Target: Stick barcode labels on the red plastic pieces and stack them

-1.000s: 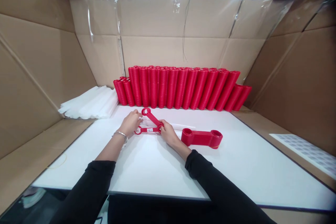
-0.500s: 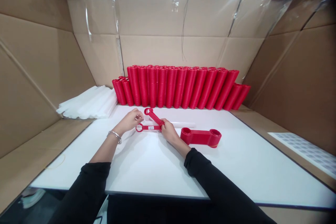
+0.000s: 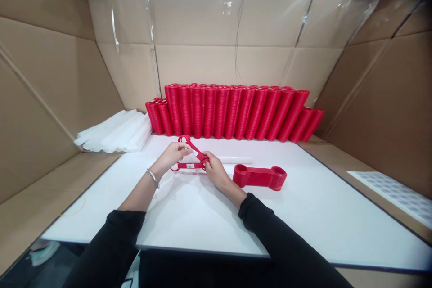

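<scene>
My right hand (image 3: 216, 171) is closed on the joined ends of two flat red plastic pieces with ring-shaped ends, fanned into a V. The lower red piece (image 3: 182, 166) lies near the tabletop and carries a white barcode label (image 3: 191, 166). Above it, the upper red piece (image 3: 199, 155) slants up to the left, partly covered by my fingers. My left hand (image 3: 173, 157), fingers pinched together, is at the upper piece with a small white label (image 3: 195, 153) at its fingertips. Whether that label is fully stuck down, I cannot tell.
A banded stack of red pieces (image 3: 258, 177) lies right of my hands. Behind them is a white roll or tube (image 3: 234, 160). Tall red stacks (image 3: 232, 112) line the back, white sleeves (image 3: 114, 132) lie left, and a label sheet (image 3: 391, 193) lies right. Cardboard walls (image 3: 195, 22) surround the table.
My left hand has moved right onto the upper red piece, where a white label now shows. The two red pieces have shifted slightly left in my right hand.
</scene>
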### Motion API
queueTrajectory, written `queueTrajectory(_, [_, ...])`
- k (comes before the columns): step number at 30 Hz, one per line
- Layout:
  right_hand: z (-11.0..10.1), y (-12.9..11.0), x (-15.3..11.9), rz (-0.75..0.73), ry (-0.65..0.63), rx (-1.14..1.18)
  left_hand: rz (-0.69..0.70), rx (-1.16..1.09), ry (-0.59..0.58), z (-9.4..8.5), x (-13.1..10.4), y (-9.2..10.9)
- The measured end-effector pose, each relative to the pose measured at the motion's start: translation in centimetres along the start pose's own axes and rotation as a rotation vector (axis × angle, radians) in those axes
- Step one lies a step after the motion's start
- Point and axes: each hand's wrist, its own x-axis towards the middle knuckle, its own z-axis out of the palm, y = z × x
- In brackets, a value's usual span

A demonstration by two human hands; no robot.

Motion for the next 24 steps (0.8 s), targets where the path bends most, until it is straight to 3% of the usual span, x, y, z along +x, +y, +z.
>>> queueTrajectory(11, [0.0, -0.3, 0.0, -0.021, -0.008, 0.022, 0.013, 0.06, 0.077, 0.7, 0.1, -0.1])
queueTrajectory(19, [0.2, -0.8, -0.1, 0.016, 0.025, 0.075, 0.22, 0.671, 0.368, 2.7, -0.6, 0.4])
queueTrajectory(24, [0.1, -0.6, -0.1, 0.006, 0.006, 0.09, 0.159, 0.617, 0.524, 1.9, -0.4, -0.1])
